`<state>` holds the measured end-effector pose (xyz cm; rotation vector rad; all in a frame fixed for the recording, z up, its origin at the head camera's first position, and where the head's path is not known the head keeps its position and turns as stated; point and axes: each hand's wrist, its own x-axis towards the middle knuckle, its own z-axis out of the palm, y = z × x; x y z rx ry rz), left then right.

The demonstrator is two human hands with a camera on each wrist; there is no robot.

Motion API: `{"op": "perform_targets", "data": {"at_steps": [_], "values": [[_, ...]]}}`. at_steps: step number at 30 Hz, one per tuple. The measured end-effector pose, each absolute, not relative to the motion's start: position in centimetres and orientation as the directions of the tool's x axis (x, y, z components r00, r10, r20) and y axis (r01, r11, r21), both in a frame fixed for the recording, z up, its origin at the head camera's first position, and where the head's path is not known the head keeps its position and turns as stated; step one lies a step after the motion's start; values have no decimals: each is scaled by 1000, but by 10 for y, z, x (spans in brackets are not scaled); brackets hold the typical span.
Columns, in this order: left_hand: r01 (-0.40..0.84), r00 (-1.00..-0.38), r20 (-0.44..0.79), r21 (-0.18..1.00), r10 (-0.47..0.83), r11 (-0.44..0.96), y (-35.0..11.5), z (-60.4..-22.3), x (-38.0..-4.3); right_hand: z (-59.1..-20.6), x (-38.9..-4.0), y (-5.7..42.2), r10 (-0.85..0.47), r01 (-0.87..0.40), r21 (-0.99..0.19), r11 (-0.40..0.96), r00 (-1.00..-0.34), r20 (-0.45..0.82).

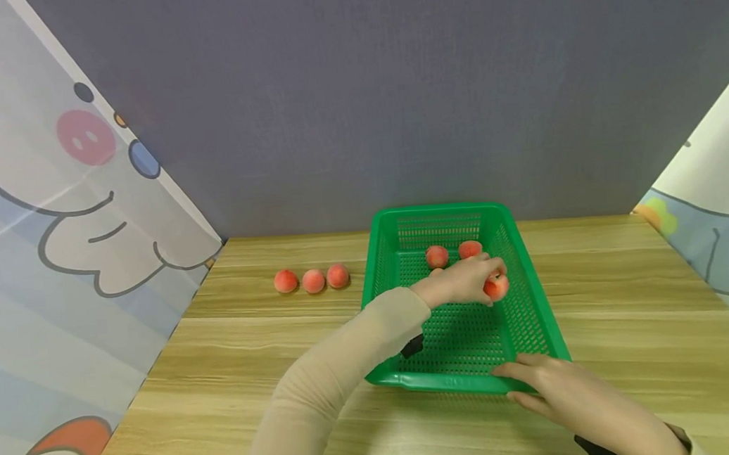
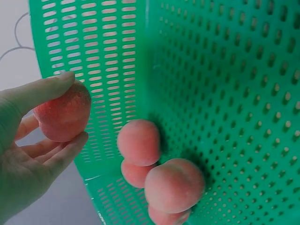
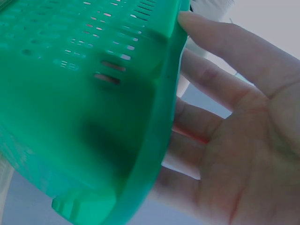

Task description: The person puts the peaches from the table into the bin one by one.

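My left hand [image 1: 466,280] holds a peach [image 1: 497,286] between thumb and fingers, inside the outline of the green plastic basket [image 1: 442,382]. The left wrist view shows this red peach [image 2: 65,112] pinched above the basket floor. Several other peaches [image 2: 174,185] lie grouped on that floor, close to the far wall; the left arm partly hides them in the head view. At the basket's near right corner, my right hand [image 1: 560,390] grips the rim [image 3: 164,122], thumb on one side and fingers on the other.
Left of the basket, three peaches [image 1: 314,281] sit in a row on the wooden table [image 1: 234,363]. A dark grey panel [image 1: 356,101] rises behind the table. Cartoon-printed sheets [image 1: 18,266] stand at both sides.
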<state>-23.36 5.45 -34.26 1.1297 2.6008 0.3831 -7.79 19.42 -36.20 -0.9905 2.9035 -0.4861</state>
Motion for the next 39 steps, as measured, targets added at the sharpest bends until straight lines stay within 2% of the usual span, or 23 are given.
{"op": "perform_targets", "data": {"at_steps": [10,29,39], "values": [[678,-656,-175,290,734,675,58,-359,-233,-362,-78,194,-605,-599,-301,742,-792,82],[657,-668,-238,257,705,709,62,-382,-233,-362,-77,194,-610,-611,-288,738,-785,102],[663,-673,-227,238,704,710,63,-392,-236,-363,-77,194,-613,-618,-274,736,-782,116]]}}
